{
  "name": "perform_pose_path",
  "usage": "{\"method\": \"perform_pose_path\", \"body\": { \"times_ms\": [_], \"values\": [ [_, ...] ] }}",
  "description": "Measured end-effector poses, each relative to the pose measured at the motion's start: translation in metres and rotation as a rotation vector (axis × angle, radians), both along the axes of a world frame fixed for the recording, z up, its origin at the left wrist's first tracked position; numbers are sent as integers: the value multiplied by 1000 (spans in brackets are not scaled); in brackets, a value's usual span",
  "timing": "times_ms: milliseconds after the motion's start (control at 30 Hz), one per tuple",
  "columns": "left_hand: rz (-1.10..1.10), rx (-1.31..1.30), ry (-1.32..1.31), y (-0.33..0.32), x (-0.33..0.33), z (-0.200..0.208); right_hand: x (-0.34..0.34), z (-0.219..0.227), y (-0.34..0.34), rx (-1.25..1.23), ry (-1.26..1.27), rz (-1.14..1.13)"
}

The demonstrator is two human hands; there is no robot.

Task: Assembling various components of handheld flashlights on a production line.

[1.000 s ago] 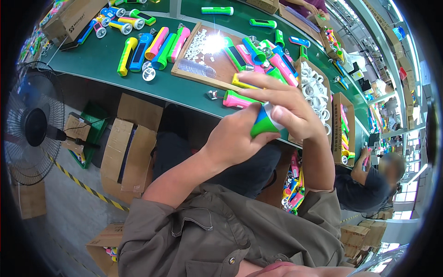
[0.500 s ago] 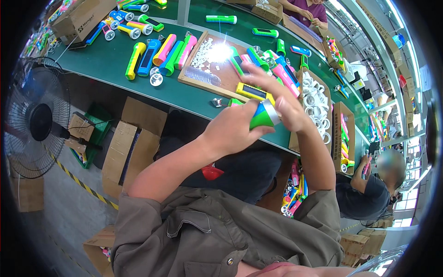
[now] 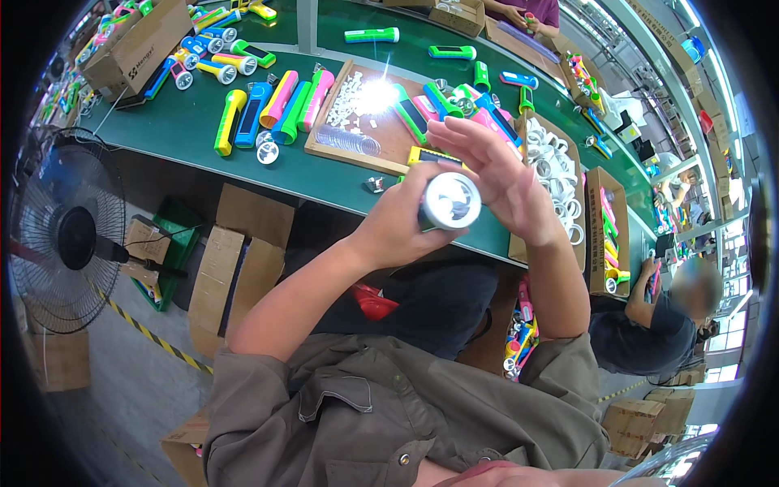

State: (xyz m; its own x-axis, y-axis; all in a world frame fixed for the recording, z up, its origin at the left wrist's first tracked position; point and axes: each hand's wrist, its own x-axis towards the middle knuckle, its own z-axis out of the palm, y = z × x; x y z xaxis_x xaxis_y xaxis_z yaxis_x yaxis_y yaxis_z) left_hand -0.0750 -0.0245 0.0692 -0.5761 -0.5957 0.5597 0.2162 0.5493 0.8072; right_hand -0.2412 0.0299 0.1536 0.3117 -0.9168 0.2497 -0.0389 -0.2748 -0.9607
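A flashlight (image 3: 452, 200) is gripped in my left hand (image 3: 393, 217), its round silver reflector and white rim facing up toward me. Most of its body is hidden behind my fingers. Just right of the lens, my right hand (image 3: 505, 180) is held up with fingers stretched out and nothing in it. Beyond my hands, a shallow wooden tray (image 3: 320, 147) bears small white parts, a stack of clear discs (image 3: 347, 140) and a yellow flashlight body (image 3: 430, 156). A loose reflector piece (image 3: 374, 184) sits at the table's near edge.
Several colourful flashlight bodies (image 3: 276, 101) stand left of the tray, near another reflector (image 3: 267, 152). White rings fill a box (image 3: 554, 183) at right, beside a carton of flashlights (image 3: 599, 235). A fan (image 3: 77, 235) stands at left. Co-workers sit at the far side and right (image 3: 649, 325).
My left hand has turned the flashlight so that its lens now faces me; before, its green and blue side showed. My right hand has shifted slightly, fingers still extended.
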Motion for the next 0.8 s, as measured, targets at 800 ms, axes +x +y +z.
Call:
{"method": "perform_pose_path", "body": {
  "times_ms": [800],
  "values": [
    [-161, -22, 151, 4, -3, 14, 25, 22, 11, -500, 669, -41]
  ]
}}
